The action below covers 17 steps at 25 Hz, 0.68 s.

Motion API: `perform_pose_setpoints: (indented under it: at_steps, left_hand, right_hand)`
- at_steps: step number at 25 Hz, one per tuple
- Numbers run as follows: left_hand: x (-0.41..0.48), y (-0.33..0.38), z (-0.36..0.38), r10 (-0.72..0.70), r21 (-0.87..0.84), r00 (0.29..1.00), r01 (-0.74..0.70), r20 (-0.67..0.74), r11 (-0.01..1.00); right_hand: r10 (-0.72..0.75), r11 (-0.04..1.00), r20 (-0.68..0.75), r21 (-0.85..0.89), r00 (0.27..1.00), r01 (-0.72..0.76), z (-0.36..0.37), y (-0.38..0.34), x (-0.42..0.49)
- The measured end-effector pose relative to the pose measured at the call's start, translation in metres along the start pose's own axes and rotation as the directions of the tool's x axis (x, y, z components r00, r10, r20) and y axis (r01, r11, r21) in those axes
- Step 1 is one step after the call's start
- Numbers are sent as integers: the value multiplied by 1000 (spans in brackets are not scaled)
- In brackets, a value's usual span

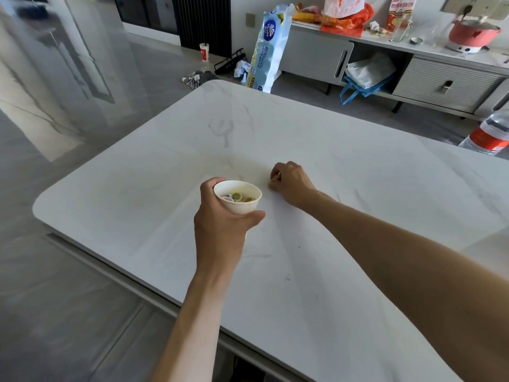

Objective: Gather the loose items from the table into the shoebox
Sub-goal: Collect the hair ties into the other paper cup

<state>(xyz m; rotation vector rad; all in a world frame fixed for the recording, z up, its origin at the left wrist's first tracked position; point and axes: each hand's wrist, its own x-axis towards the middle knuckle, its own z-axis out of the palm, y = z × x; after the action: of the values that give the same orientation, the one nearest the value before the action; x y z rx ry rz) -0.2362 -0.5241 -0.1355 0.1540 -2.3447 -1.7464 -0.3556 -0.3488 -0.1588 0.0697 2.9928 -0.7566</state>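
A white, grey-veined table [330, 150] with rounded corners carries a small yellowish piece [273, 181], pinched by the right hand [292, 180].

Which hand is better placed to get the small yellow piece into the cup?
Right. The right hand pinches the small yellow piece on the table, just beside the cup. The left hand is busy gripping that cup.

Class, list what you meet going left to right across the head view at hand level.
Paper cup, gripped by the left hand → right hand, pinching a small yellowish item → water bottle.
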Motion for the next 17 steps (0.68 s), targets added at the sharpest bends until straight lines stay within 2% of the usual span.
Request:
perform_pose_setpoints:
  at_steps: [4, 6, 8, 9, 11, 12, 13, 14, 16, 17]
  left_hand:
    - [-1, 0, 3, 13, -23, 999, -12, 34, 1000]
    - [-4, 2, 4, 17, -42, 999, -15, 51, 999]
    - [-7, 6, 5, 20, -60, 997, -16, 75, 998]
    - [-9, 10, 7, 30, -72, 996, -24, 87, 997]
    - [-15, 15, 14, 46, -90, 993, -36, 108, 995]
    - [-20, 20, 19, 53, -99, 991, -41, 124, 994]
    - [-26, 26, 24, 67, -108, 987, -52, 145, 993]
    - [-32, 31, 30, 83, -114, 982, -63, 171, 991]
    - [-43, 41, 41, 109, -125, 967, -81, 232, 989]
    - [-50, 48, 45, 121, -133, 958, -89, 261, 987]
  right_hand:
    - [-45, 995, 80, -86, 996, 52, -5, -2, -11]
    - [-52, 996, 160, -59, 986, 62, -12, 3, -29]
    - [-13, 989, 196, 147, 980, -17, -19, 6, -57]
    - [8, 951, 162, 303, 987, -57, -27, 5, -71]
    - [20, 791, 19, 611, 1000, -28, -52, -3, -92]
    - [-9, 728, -45, 685, 999, 37, -68, -8, -100]
    - [-68, 722, -99, 681, 993, 118, -84, -13, -110]
    - [-142, 779, -125, 598, 982, 188, -96, -19, -118]
    - [-225, 919, -91, 310, 970, 243, -110, -29, -138]
    - [-223, 950, -63, 210, 973, 232, -115, -29, -149]
